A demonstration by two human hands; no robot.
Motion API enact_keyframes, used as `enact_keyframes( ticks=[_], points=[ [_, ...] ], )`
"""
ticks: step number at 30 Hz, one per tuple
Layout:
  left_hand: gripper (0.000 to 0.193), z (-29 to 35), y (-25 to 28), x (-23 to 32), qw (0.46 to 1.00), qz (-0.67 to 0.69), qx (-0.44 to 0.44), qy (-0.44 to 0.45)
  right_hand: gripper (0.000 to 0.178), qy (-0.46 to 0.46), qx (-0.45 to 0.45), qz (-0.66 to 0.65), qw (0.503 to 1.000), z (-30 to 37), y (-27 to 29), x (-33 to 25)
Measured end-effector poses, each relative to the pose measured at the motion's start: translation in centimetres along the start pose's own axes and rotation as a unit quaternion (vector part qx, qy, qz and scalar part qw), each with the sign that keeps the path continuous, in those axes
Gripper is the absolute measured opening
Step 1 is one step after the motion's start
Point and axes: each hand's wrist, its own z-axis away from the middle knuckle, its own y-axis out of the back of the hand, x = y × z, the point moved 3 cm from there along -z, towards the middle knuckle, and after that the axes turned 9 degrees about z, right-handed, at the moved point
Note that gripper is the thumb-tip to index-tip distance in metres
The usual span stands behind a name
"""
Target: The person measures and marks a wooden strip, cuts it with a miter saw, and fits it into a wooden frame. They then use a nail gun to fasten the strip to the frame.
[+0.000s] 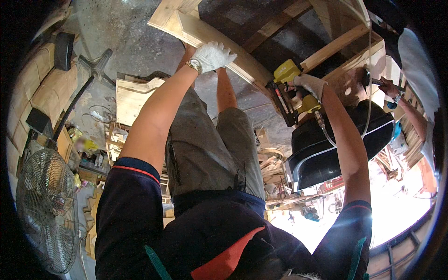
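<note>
A pale wooden frame (249, 65) with a curved front board and crosspieces stands in front of me. My left hand (212, 57), in a white knitted glove, grips the near edge of its front board, with the fingers bent against the wood. In my gloved right hand (311, 87) is a yellow and black air nail gun (287, 72), closed round its handle. The gun's dark nose and magazine lie against or very close to the right end of the front board; exact contact is hard to make out. A pale air hose (328, 136) runs from its handle.
A black curved seat-like shell (322, 161) lies right of my legs. At far right, another person's hand (391, 88) holds a dark tool. A caged fan (46, 210) stands at left, near a cut plywood panel (135, 100). Wood scraps (273, 165) are piled behind me.
</note>
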Motion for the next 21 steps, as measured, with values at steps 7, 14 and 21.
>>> enact_keyframes(
  ticks=[7, 14, 21],
  points=[
    [0.030, 0.1, -0.2, 0.2, 1.000, -0.007, -0.008, 0.003, 0.032, 0.038, 0.031, -0.016, 0.999, 0.2, 0.7, -0.1],
    [0.031, 0.1, 0.3, 0.2, 1.000, -0.001, -0.028, 0.007, 0.024, 0.021, 0.019, -0.026, 0.999, 0.1, -0.1, -3.0],
    [0.032, 0.4, 0.0, 0.2, 1.000, -0.018, 0.017, -0.005, 0.028, 0.047, -0.003, -0.015, 0.999, -1.1, -0.9, -3.5]
  ],
)
